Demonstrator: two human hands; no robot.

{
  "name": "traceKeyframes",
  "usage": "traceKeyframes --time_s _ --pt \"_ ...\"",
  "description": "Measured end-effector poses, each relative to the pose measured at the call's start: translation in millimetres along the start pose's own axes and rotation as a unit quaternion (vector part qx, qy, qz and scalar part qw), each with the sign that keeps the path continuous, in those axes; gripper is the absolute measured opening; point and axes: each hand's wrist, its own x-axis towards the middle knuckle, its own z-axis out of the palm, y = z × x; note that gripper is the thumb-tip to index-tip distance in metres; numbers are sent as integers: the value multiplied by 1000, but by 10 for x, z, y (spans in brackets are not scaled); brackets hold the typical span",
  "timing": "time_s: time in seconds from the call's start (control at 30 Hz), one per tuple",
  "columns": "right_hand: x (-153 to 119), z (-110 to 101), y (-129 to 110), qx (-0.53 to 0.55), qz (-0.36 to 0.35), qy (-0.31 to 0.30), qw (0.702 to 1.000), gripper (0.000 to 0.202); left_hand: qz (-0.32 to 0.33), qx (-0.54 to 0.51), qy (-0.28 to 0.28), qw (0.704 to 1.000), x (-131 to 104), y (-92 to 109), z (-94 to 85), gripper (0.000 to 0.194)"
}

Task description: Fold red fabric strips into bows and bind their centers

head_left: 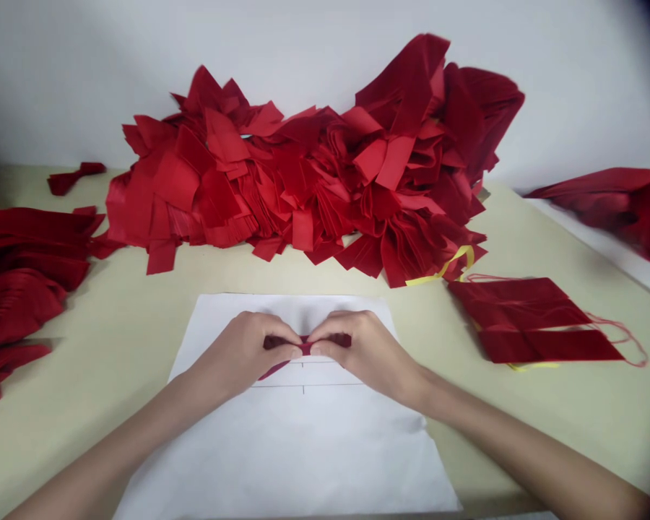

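Between the fingertips of my two hands is a small piece of red ribbon (306, 348), pinched near its middle. My left hand (249, 350) grips it between thumb and fingers, and a red end shows below that thumb. From the other side my right hand (368, 354) pinches it the same way, the thumbs nearly touching. Most of the ribbon is hidden behind the fingers. Under both hands lies a white paper sheet (292, 448) with thin dark lines and short tick marks.
A big heap of cut red ribbon pieces (303, 180) stands against the wall. More red pieces (27, 245) lie at left, near a small bow-like piece (70, 179). At right are a flat red stack with strings (542, 321), a yellow strip (447, 267) and red fabric (622, 198).
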Motion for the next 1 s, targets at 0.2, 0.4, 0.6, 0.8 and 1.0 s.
traceKeyframes --time_s 0.2,0.4,0.6,0.8,1.0 --pt "141 -64 -3 44 72 -52 995 6 1 19 12 1000 68 8 15 24" --pt "209 -96 33 50 76 -61 994 6 -1 75 58 995 84 45 93 21" --pt "216 -95 32 41 74 -54 995 8 32 131 74 988 125 57 104 21" --pt "182 -60 33 45 78 -46 995 6 104 213 67 969 120 132 135 30" --pt "125 -61 -23 -15 45 -26 999 4 140 254 47 956 94 120 173 34"
